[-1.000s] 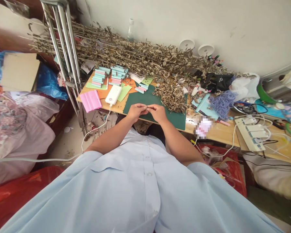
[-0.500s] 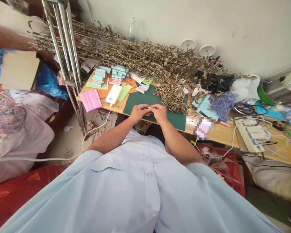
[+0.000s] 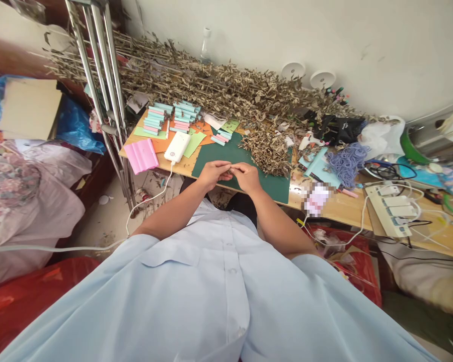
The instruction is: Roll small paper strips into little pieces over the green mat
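Note:
My left hand (image 3: 213,175) and my right hand (image 3: 246,177) meet over the front edge of a green cutting mat (image 3: 275,190). Fingertips of both are pinched together around something small that they mostly cover; a bit of brownish matter shows between them, too small to name. A heap of dried leaves (image 3: 268,151) lies on the mat just beyond my right hand. Several small pale blue and pink paper rolls (image 3: 222,137) rest at the mat's far left corner.
More paper rolls (image 3: 154,120) are stacked at the left, by a white power bank (image 3: 177,147) and pink paper (image 3: 141,156). Long dried stalks (image 3: 196,75) line the wall. To the right are purple yarn (image 3: 348,163), a blurred phone (image 3: 317,199) and a power strip (image 3: 388,210). Metal crutches (image 3: 98,65) stand left.
My fingers have shifted slightly at the pinch, with the left hand a little further left and its fingers straighter. Everything else looks the same.

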A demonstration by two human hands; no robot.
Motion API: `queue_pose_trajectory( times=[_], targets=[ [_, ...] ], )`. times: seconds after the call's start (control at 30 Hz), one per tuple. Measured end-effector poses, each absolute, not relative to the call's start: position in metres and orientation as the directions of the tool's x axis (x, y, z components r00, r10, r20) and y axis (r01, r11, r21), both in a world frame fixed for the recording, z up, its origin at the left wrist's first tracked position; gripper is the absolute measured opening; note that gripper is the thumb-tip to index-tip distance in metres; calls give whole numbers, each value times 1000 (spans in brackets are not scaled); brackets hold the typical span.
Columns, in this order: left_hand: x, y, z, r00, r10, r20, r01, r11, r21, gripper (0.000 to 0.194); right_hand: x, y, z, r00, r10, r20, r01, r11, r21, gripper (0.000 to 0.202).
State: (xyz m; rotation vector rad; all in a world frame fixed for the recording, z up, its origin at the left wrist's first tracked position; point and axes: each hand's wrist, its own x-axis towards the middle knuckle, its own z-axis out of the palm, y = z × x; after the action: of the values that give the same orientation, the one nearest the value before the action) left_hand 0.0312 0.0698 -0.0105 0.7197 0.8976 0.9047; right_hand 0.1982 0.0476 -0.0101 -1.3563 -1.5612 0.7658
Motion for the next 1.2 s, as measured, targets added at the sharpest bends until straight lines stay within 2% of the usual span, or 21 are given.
queue_pose_trajectory(
  times=[0.13, 0.27, 0.4, 0.5, 0.7, 0.83, 0.93, 1.1, 1.2],
  targets=[
    [35, 70, -8, 238, 894, -379, -373, 444, 815, 28, 195, 44, -7, -43, 969, 244, 446, 237, -863, 20],
    [39, 70, -4, 149, 896, -418, -386, 442, 810, 28, 190, 45, -9, -58, 969, 240, 451, 240, -860, 32],
    [39, 69, -1, 161, 904, -396, -336, 428, 839, 27, 192, 49, -7, -32, 957, 287, 527, 260, -809, 18],
    [37, 66, 0, 206, 917, -343, -317, 394, 863, 28, 196, 51, -5, -16, 949, 314, 521, 276, -808, 16],
    [38, 58, -3, 241, 931, -273, -406, 352, 843, 37, 195, 52, -8, 67, 983, 173, 407, 132, -904, 21],
    [39, 59, -8, 211, 938, -276, -455, 344, 821, 29, 192, 51, -10, 69, 988, 141, 331, 110, -937, 24],
    [39, 62, -10, 230, 918, -324, -437, 395, 808, 23, 189, 47, -10, 26, 971, 236, 442, 200, -874, 19],
    [43, 61, -9, 211, 885, -416, -475, 464, 748, 20, 185, 41, -10, -29, 895, 445, 677, 345, -650, 20],
    [49, 58, -8, 195, 872, -449, -536, 478, 695, 19, 184, 41, -9, -93, 872, 480, 728, 389, -564, 18]
  ],
)
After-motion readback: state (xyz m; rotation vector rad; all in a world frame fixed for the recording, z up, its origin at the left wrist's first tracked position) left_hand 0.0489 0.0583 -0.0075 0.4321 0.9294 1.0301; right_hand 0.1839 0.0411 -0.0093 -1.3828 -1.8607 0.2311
